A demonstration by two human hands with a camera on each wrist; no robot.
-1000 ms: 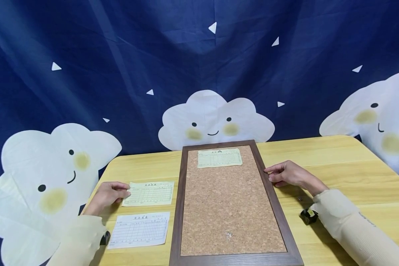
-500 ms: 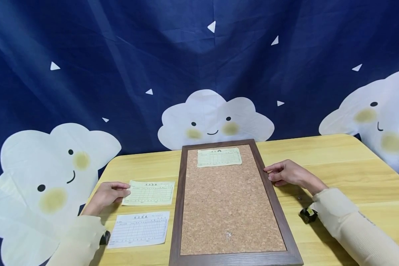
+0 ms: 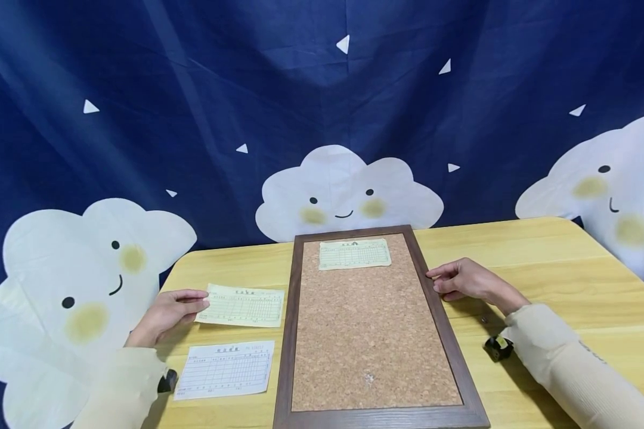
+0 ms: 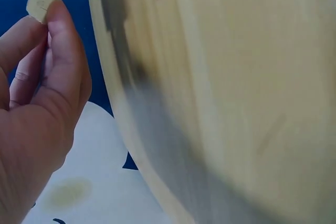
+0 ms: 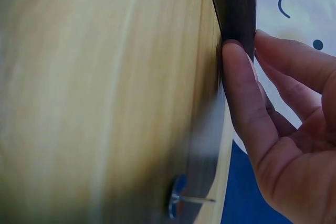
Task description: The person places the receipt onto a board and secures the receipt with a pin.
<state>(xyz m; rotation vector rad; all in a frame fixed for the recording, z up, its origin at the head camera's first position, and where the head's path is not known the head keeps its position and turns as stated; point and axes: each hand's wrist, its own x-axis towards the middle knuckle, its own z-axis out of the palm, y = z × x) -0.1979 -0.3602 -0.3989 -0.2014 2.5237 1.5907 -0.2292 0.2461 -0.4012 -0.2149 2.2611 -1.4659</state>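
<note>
In the head view my left hand (image 3: 169, 311) pinches the left edge of a pale yellow printed form slip (image 3: 241, 305). The slip is raised a little off the table, and one end of it shows between thumb and finger in the left wrist view. A white slip (image 3: 224, 370) of the same kind lies nearer to me. A cork board (image 3: 372, 333) with a dark wooden frame lies to the right, bearing another yellow slip (image 3: 354, 255) near its far end. At the board's right side my right hand (image 3: 467, 283) grips the frame edge between thumb and fingers.
On the wooden table (image 3: 558, 262), a thumbtack (image 5: 179, 195) lies near my right hand, its pin pointing sideways. Behind the table hangs a dark blue curtain (image 3: 220, 89) printed with clouds. Black wrist devices (image 3: 498, 348) sit at my sleeves.
My left hand has lifted the yellow slip slightly off the table, tilting it, with a small shift to the left. The right hand and the board have stayed in place.
</note>
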